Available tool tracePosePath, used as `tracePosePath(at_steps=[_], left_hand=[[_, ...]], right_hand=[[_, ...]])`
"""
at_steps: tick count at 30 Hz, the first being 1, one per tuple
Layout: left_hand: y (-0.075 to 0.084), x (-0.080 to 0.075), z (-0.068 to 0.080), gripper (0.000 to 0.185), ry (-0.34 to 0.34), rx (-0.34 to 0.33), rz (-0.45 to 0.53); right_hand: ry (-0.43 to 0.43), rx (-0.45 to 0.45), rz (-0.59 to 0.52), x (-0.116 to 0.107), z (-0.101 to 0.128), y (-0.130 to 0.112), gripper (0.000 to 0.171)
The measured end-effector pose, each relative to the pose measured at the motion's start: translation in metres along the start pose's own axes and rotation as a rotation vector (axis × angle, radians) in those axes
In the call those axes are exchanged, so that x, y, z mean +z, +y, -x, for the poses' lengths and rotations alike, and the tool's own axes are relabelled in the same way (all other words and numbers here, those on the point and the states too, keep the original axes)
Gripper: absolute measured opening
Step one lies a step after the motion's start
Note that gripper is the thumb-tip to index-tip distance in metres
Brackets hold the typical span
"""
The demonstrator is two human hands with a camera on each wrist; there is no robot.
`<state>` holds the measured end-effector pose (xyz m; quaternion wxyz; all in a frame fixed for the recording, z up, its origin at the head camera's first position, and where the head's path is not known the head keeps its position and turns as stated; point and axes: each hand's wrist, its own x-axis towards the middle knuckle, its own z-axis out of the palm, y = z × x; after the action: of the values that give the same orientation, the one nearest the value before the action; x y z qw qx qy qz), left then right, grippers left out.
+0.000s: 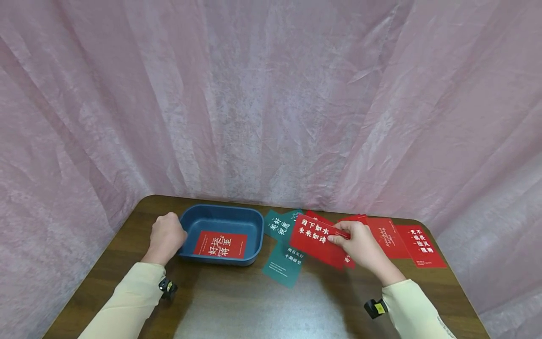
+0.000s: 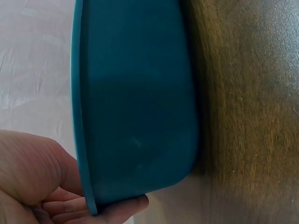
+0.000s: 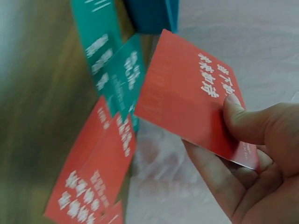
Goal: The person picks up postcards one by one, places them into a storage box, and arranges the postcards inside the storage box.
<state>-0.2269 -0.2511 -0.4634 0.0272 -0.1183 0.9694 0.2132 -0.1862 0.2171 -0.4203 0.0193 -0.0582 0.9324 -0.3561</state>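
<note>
red cards (image 3: 88, 186) blurred in right wrist view, tray (image 2: 135, 102) cut off by frame edge

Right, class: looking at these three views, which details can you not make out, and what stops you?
- Head view: small print on the green cards, too small.
- Head view: the left hand fingertips, hidden behind the blue tray wall.
- Right wrist view: lettering on the red cards on the table, blurred.
- Right wrist view: the held red card corner, covered by the right hand thumb.
</note>
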Motion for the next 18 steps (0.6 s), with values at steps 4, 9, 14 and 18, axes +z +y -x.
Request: tracePosePath(at_steps=[4, 9, 14, 18], left_hand=[[-0.001, -0.001, 0.000, 0.024, -0.011, -0.009, 0.014], [-0.001, -0.001, -0.001, 0.024, -0.027, -0.012, 0.007], [-0.003, -0.001, -0.002, 0.025, 0.002, -0.006, 0.004], [-0.003, 0.002, -0.002, 0.024, 0.030, 0.011, 0.005]], right_hand=[[-0.026, 0.031, -0.081, 0.000, -0.010, -0.019, 0.027], [-0.016, -0.019, -0.079, 0.004, -0.023, -0.040, 0.026], [-0.015, -0.065, -0.097, 0.019, -0.038, -0.064, 0.027], [-0.040, -0.066, -0.154, 0.033, -0.045, -0.080, 0.026]])
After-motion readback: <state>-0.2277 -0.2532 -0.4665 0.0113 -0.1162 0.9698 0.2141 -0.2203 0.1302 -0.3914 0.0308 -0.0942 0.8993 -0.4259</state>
